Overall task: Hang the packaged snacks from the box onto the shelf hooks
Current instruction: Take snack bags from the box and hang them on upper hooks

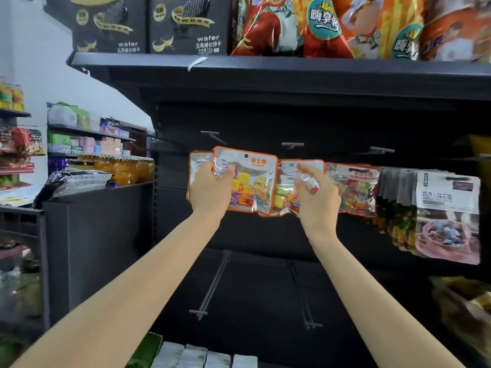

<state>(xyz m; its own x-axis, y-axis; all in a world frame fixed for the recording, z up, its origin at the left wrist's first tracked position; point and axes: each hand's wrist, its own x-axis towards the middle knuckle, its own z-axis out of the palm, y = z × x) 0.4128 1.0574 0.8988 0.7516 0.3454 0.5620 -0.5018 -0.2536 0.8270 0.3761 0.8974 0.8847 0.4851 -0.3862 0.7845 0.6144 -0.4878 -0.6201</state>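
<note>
My left hand [211, 189] grips an orange-edged candy packet [251, 179] marked SUGAR, with another packet [198, 162] behind it, held up in front of the dark shelf back. My right hand [316, 193] touches a second orange-edged candy packet [291, 168] with loosely curled fingers, just right of the first. A third candy packet [353, 187] hangs to the right. Grey shelf hooks [292, 145] stick out just above the packets, with another hook [211, 134] to the left. The box is out of view.
White and purple snack packets [449, 208] hang in a row at the right. Two bare long hooks [212, 285] jut out lower down. Wafer boxes [186, 25] and chip bags [332, 25] stand on the top shelf. Jars [125, 168] fill a side shelf at left.
</note>
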